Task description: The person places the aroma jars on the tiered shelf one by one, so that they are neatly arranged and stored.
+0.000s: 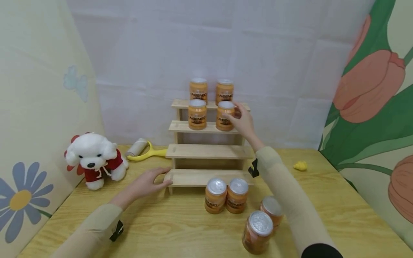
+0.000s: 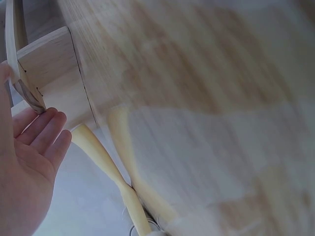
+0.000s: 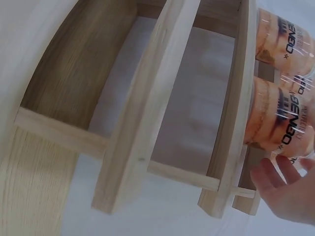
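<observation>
Just right of frame centre, the right hand (image 1: 242, 122) has thumb and fingers curled lightly round an orange can (image 1: 223, 123), upright on the wooden rack (image 1: 209, 151), second board from top, beside a matching can (image 1: 197, 116). Centre-left, the left hand (image 1: 150, 184) pinches the bottom board's (image 1: 193, 177) end. My judgement: brace the rack there, check the base sits flat, then spread the fingers sideways, clear of the can behind (image 1: 224, 89).

stepped shelf (image 1: 208, 151): bare matt wood | cans (image 1: 237, 203): glossy sides, shiny metal-looking lids (image 1: 238, 186) | tabletop (image 1: 161, 218): smooth wood-grain | toy dog (image 1: 91, 148): fluffy plush | far backdrop (image 1: 155, 46): creased, matt, cloth-like | yellow handle (image 1: 153, 153): smooth plastic
</observation>
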### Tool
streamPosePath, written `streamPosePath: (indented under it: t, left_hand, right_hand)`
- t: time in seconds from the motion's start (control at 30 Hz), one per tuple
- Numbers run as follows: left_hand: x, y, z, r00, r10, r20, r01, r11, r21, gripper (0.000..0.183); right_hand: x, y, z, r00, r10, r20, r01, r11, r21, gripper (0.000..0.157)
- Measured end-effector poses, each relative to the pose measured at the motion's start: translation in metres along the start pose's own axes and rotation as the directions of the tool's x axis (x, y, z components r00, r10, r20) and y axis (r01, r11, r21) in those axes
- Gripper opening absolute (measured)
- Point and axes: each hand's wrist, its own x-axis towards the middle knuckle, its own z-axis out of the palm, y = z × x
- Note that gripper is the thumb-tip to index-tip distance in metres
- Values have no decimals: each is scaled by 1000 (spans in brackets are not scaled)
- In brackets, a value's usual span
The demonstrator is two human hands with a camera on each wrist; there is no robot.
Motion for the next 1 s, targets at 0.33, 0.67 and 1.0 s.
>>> streamPosePath:
  t: [0.33,0.67,1.0]
  left_hand:
    - [-1,5,-4,1000,4,-7,-4,1000,0,63]
    - [6,5,-4,1000,9,1,-9,1000,-4,63]
    - [5,2,-5,1000,-11,12,11,1000,-20,66]
  right_hand:
    - [-23,7,-29,988,2,156,11,997,-81,68]
    - [-53,11,-67,977,-75,199,96,990,-102,55]
    - [-83,18,-86,970,-145,195,151,988,-13,49]
